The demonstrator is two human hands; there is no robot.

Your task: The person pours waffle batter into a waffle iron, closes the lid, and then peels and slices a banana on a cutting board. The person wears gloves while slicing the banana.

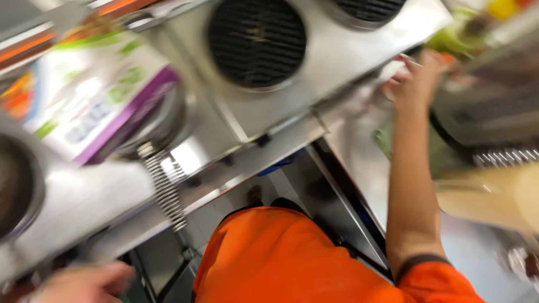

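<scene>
Head view: right hand (414, 78) reaching past steel counter (337, 56) (blurred).

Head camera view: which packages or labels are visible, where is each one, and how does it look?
Carton: flat rectangular box at upper left, resting across a round pan on the steel cooktop; white face, green patches, purple edge, blurred print.
No other package, sign or screen can be made out; the right side is blurred.

Around the round burner grille (257, 42), the steel surface (342, 53) lies bare. Left of the grille, a coloured box (90, 95) on a coil-handled pan (160, 168) blocks passage; right of it, blurred pots (485, 112) crowd the way.
</scene>
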